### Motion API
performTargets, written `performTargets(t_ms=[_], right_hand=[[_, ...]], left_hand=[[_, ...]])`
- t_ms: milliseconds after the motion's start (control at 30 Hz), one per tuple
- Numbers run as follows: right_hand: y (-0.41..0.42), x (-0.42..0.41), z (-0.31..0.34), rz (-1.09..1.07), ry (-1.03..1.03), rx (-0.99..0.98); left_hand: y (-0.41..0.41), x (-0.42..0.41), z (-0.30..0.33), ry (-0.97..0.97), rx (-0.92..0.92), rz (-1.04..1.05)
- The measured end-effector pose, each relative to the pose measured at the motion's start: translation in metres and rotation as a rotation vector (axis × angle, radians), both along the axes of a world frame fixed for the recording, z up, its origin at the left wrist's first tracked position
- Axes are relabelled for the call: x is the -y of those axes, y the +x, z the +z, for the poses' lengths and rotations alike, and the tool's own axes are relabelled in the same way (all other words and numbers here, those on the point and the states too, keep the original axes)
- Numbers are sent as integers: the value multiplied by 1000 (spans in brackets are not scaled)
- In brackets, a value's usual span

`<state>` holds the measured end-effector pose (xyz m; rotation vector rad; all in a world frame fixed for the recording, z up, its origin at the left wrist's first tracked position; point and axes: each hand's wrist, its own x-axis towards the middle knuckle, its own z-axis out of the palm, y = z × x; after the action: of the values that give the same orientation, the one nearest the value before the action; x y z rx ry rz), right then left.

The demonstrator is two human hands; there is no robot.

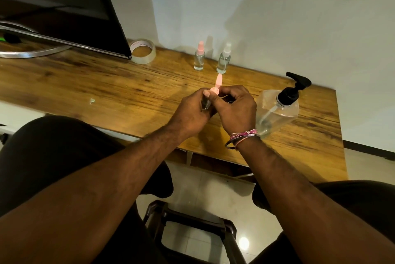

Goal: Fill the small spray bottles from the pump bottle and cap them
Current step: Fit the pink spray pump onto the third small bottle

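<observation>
Head view: my left hand (190, 109) grips a small spray bottle (206, 104) above the wooden table (106, 84), while my right hand (234, 107) pinches its pink spray cap (217, 86). Two capped bottles (199, 58) stand near the wall; the pump bottle (280, 107) sits just right of my hands.

pink spray cap (218, 84), black pump head (296, 86), wood-grain table (106, 84)

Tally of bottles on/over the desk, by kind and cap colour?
Pink-capped spray bottles: 2, one standing, one held in the left hand and right hand, cap
White-capped spray bottle: 1
Pump bottle: 1
Total: 4
</observation>
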<state>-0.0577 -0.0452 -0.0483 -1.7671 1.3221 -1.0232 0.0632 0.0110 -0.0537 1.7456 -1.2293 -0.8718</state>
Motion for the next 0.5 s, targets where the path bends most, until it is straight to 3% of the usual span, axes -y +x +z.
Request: performTargets(t_ms=[167,500], right_hand=[[-1,1,1,126,36,-37],[8,-6,1,-16,7,-1]], left_hand=[[-1,3,3,-37,-2,25],[-4,1,2,-65,40,103]])
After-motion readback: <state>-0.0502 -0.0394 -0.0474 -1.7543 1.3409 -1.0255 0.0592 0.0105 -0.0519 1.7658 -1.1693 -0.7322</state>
